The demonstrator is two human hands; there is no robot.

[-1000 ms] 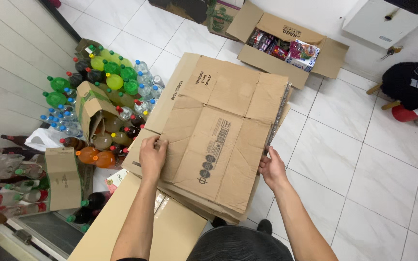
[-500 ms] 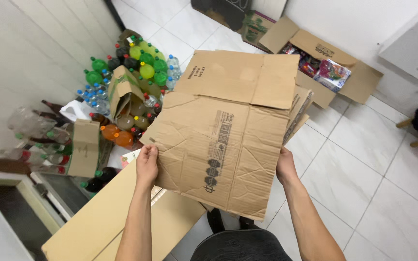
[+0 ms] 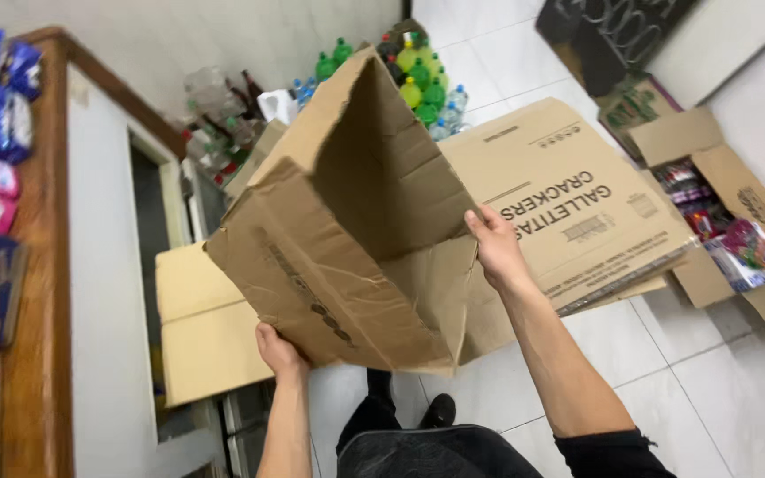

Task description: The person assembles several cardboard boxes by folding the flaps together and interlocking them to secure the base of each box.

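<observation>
Head view: both hands, left hand (image 3: 278,350) and right hand (image 3: 494,245), fingers clamped on a lifted cardboard box (image 3: 356,239) (open, creased).

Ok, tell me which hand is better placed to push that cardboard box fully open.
Probably the right hand: it grips the cardboard box at its open inner edge. The left hand only supports the bottom corner.

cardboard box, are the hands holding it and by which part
Yes, both hold the opened cardboard box: the left hand grips its bottom edge, and the right hand grips its right side edge.
</observation>
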